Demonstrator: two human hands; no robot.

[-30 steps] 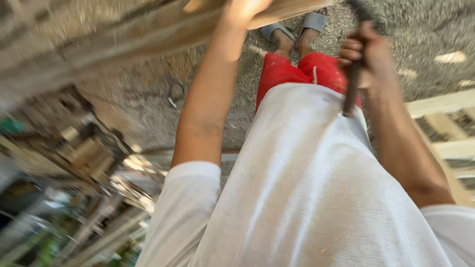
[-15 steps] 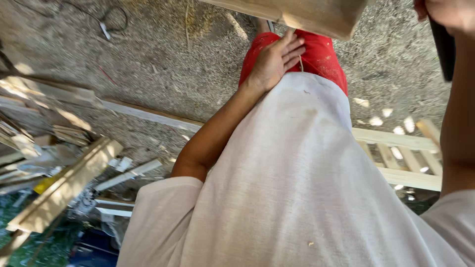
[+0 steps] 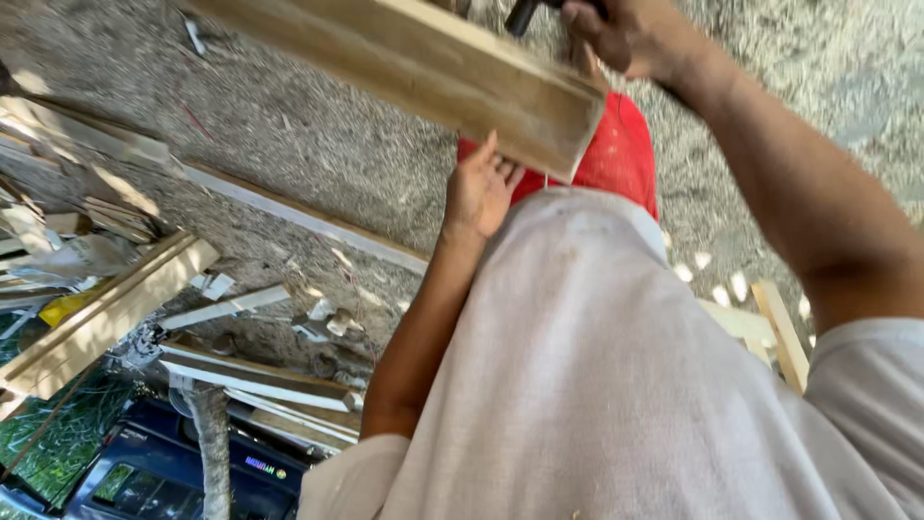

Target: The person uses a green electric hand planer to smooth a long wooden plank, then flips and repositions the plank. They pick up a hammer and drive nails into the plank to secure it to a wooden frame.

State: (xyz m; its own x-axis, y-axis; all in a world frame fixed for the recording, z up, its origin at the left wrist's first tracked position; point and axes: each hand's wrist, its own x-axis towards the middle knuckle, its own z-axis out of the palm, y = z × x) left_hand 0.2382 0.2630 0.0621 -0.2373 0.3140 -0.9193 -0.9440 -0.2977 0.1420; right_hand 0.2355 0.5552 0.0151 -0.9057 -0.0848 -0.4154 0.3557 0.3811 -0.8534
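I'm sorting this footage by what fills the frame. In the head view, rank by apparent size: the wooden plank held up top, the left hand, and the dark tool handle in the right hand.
1. Wooden plank, by far the largest.
2. Left hand.
3. Dark tool handle, smallest; mostly cut off by the frame edge, so its true size is unsure.

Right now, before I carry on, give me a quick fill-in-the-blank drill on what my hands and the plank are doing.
1. The left hand presses against the underside of a long ____ plank.
2. The right hand grips a ____-coloured handle.
3. Below the white shirt, the shorts are ____.

Missing words: wooden; dark; red
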